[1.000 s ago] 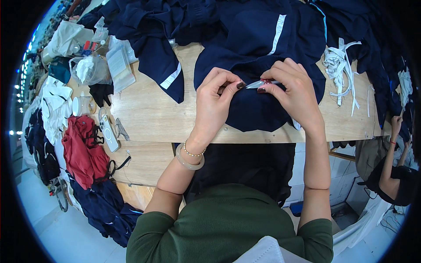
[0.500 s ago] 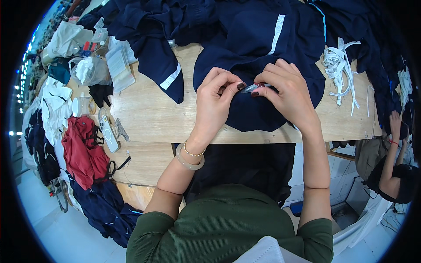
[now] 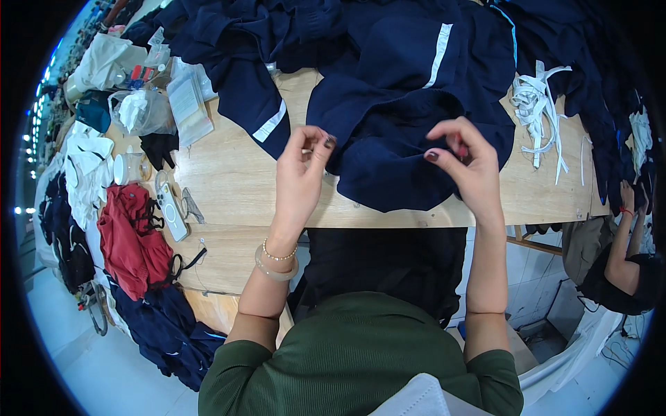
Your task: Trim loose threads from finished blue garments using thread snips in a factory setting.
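Observation:
A navy garment (image 3: 409, 152) with a white stripe (image 3: 438, 54) lies bunched on the wooden table (image 3: 229, 173) in front of me. My left hand (image 3: 300, 177) is raised at the garment's left edge, thumb and fingertips pinched together at the fabric. My right hand (image 3: 466, 163) hovers over its right part, fingers curled and pinching the cloth. The two hands are about a hand's width apart. What small thing, if any, sits between the fingertips is too small to tell.
More navy garments (image 3: 250, 41) pile at the table's far side. White ribbon strips (image 3: 538, 104) lie at the right. A phone (image 3: 170, 211), a red garment (image 3: 132, 239), plastic bags (image 3: 139, 111) and paper packets (image 3: 187, 104) sit at the left. Another person (image 3: 624, 263) crouches at lower right.
My hands were close together over the garment, holding a small white strip between them. They have pulled apart, the left going left and the right going right; the strip no longer shows.

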Action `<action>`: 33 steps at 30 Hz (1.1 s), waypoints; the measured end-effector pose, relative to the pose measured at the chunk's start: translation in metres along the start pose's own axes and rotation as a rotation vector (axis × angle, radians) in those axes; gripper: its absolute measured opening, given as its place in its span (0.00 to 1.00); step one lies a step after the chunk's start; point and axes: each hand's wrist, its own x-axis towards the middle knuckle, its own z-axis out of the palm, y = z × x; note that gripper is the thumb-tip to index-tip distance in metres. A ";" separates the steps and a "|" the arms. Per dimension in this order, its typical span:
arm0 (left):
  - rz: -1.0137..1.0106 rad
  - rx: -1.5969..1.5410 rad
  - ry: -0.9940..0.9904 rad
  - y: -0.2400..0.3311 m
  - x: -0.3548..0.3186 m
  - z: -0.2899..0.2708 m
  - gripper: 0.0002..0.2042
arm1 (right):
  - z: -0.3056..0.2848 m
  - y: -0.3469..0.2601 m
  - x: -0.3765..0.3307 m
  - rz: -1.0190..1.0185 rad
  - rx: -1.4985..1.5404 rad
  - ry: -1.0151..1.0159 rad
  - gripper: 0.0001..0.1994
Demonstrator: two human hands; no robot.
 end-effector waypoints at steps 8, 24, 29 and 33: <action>-0.075 0.100 -0.112 0.000 -0.019 0.007 0.06 | 0.044 -0.004 0.007 -0.343 -0.416 -0.075 0.16; 0.246 0.367 -0.245 -0.003 -0.007 0.029 0.19 | 0.023 0.006 0.007 -0.018 0.184 0.013 0.05; 0.187 0.258 -0.286 0.012 -0.005 0.031 0.20 | 0.019 0.005 0.002 -0.034 -0.019 0.078 0.04; 0.392 0.143 -0.371 0.032 -0.001 0.036 0.27 | 0.010 0.000 0.023 -0.080 0.194 0.095 0.12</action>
